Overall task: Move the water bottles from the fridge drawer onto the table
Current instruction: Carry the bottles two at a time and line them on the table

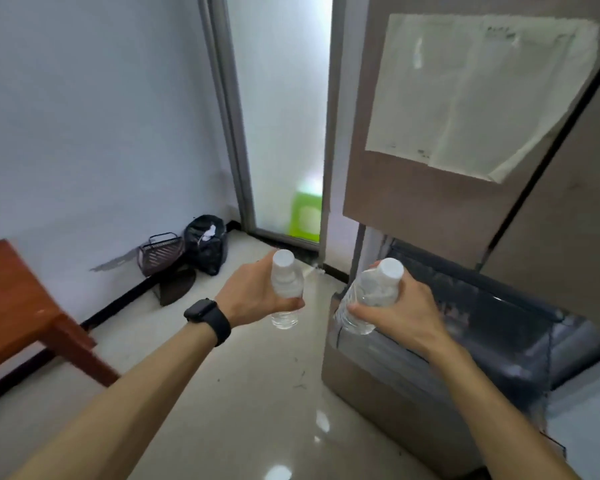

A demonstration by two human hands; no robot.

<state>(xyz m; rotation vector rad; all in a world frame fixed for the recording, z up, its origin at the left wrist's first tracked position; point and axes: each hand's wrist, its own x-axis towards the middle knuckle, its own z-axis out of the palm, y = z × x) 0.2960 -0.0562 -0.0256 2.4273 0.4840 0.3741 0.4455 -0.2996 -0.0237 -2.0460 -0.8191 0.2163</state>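
Head view: left hand (253, 292) grasps one water bottle (284, 289), right hand (400, 306) another bottle (368, 296), above the open fridge drawer (465, 327).

Both water bottles, the left one (284, 289) and the right one (368, 299), are clear plastic with white caps. A black smartwatch (207, 318) bands the left wrist. The table (18, 306) is reddish-brown wood. The fridge door (413, 188) is matte taupe, carrying a pale cream paper sheet (471, 91); the open fridge drawer (465, 334) is dark grey inside. The floor (239, 393) is glossy beige tile, the wall (84, 116) pale bluish-white with a black skirting. The bin bag (207, 244) is black, beside a dark slatted basket (161, 252). A lime-green shape (305, 216) shows behind frosted glass.
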